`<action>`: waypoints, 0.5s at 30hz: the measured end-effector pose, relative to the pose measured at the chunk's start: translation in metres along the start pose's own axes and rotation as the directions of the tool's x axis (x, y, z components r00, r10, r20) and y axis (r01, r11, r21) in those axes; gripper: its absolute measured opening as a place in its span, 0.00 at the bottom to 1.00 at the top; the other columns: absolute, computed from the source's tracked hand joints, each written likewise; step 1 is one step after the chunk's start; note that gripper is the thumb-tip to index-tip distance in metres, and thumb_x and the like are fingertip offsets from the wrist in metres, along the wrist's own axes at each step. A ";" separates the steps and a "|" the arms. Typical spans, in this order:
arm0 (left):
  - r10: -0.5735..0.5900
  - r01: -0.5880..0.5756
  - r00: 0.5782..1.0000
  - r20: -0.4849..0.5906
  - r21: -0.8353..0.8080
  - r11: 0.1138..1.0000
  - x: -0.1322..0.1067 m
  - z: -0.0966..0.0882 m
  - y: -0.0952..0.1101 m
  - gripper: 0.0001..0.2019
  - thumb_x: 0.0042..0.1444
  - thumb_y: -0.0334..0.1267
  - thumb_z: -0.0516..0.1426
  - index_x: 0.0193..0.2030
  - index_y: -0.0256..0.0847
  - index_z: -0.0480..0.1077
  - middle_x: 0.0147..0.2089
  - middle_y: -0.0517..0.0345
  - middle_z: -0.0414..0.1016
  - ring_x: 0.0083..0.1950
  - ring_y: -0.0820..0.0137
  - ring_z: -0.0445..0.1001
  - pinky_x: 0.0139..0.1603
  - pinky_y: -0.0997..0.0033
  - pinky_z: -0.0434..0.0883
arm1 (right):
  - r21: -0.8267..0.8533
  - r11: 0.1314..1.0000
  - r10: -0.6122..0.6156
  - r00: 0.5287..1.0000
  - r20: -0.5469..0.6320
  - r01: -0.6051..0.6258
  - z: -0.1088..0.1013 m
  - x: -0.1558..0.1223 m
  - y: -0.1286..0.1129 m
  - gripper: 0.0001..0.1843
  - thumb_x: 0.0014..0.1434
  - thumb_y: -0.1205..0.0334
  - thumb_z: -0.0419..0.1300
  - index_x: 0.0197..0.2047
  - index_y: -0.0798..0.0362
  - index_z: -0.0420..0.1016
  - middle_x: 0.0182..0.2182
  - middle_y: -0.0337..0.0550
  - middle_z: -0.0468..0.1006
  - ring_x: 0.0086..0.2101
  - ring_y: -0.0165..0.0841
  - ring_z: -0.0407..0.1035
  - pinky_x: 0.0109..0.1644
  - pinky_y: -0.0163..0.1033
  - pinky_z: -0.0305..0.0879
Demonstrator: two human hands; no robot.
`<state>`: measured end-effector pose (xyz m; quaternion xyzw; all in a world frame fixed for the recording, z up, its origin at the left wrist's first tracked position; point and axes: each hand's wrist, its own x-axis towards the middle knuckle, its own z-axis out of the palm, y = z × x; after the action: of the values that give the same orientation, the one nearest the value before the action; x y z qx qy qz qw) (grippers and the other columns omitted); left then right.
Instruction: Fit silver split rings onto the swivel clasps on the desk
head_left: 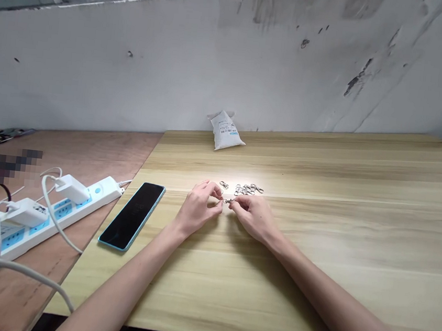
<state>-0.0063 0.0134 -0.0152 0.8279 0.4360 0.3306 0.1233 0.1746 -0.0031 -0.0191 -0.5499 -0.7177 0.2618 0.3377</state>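
Small clip (229, 201): slip risk.
It is spanning the gap over the table (358, 211); the left hand (200, 205) is pinching its ring end, the right hand (254, 216) its other end. Being so small, it could be slipping if either grip loosens, mixing with the loose clips (247, 190) lying just beyond.

clasps (247, 190): shiny metal. bench (358, 211): smooth wood-grain, slight sheen. phone (132, 217): glossy screen. power strip (54, 219): smooth plastic. pouch (226, 132): plastic-looking, creased. wall (166, 81): matt, rough patches.
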 end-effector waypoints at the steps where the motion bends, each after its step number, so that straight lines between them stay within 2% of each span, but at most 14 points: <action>1: 0.021 -0.021 1.000 -0.005 0.018 1.000 0.000 0.000 0.000 0.06 0.55 0.29 0.58 0.37 0.42 0.66 0.37 0.59 0.75 0.43 0.67 0.75 0.56 0.58 0.70 | 0.001 1.000 0.000 1.000 -0.006 0.000 0.001 0.000 0.000 0.17 0.57 0.59 0.53 0.17 0.53 0.64 0.15 0.35 0.58 0.20 0.27 0.52 0.27 0.36 0.47; 4: 0.111 -0.108 0.994 -0.023 0.093 0.990 0.000 0.002 0.001 0.07 0.56 0.29 0.57 0.40 0.43 0.65 0.36 0.60 0.75 0.42 0.68 0.75 0.66 0.52 0.63 | 0.001 1.000 -0.001 0.999 -0.032 0.001 0.002 -0.001 -0.003 0.18 0.56 0.60 0.52 0.16 0.52 0.59 0.15 0.35 0.56 0.20 0.28 0.51 0.26 0.36 0.46; 9: 0.239 -0.222 0.970 -0.047 0.237 0.946 0.000 0.005 0.004 0.08 0.56 0.25 0.53 0.39 0.42 0.66 0.35 0.59 0.77 0.41 0.67 0.75 0.66 0.53 0.65 | 0.007 1.000 0.017 0.999 -0.042 -0.017 0.002 -0.003 -0.007 0.16 0.54 0.61 0.51 0.17 0.52 0.58 0.15 0.36 0.57 0.20 0.28 0.50 0.25 0.35 0.45; 12: 0.288 -0.259 0.956 -0.051 0.308 0.915 0.000 0.006 0.005 0.08 0.57 0.25 0.52 0.38 0.41 0.67 0.34 0.57 0.77 0.40 0.67 0.75 0.67 0.54 0.65 | 0.047 0.998 0.053 0.998 -0.025 -0.051 0.003 -0.004 -0.008 0.15 0.54 0.61 0.50 0.17 0.52 0.61 0.15 0.35 0.57 0.20 0.28 0.50 0.25 0.35 0.46; 15: 0.300 -0.268 0.953 -0.037 0.359 0.894 0.000 0.006 0.005 0.08 0.58 0.25 0.51 0.38 0.41 0.68 0.34 0.57 0.77 0.38 0.67 0.75 0.68 0.53 0.64 | 0.091 0.991 0.104 0.994 -0.016 -0.102 0.004 -0.003 -0.007 0.15 0.55 0.61 0.50 0.20 0.53 0.68 0.16 0.35 0.57 0.20 0.28 0.50 0.25 0.35 0.46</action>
<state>0.0007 0.0110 -0.0173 0.8754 0.3672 0.2997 -0.0954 0.1674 -0.0083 -0.0172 -0.5732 -0.6723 0.3053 0.3554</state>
